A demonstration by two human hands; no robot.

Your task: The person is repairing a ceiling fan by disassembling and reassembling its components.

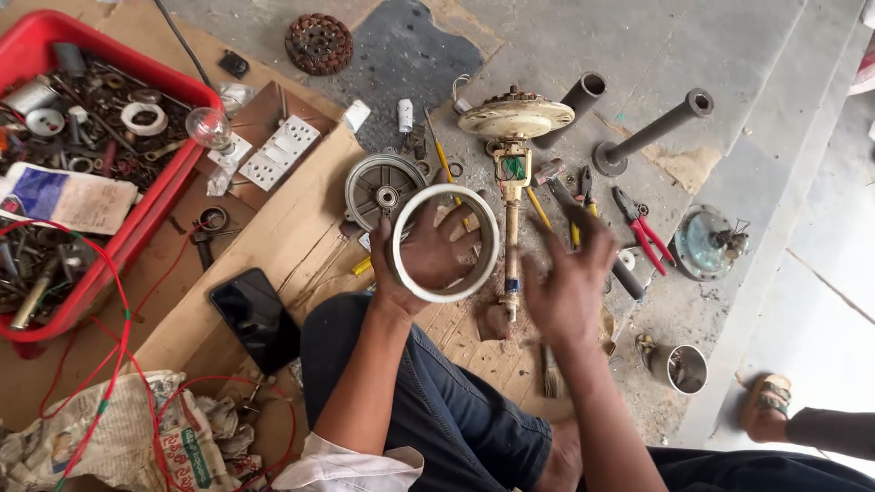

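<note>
The left hand (424, 251), nearest with the knee below it, pinches a white ring (446, 243) in its grip above the cardboard, while the right hand (567, 287) hovers spread and blurred beside the fan rod (511, 239), so steady support seems wise.

Bright, even daylight, brightest at far right on the pale concrete steps (820, 228); soft, short shadows under the tools. Motion blur on the right hand (567, 282); left hand (424, 251) sharper. Slight glare on the black phone screen (255, 314). Wide-angle bending at the edges, red tray (146, 219) curved at left
</note>
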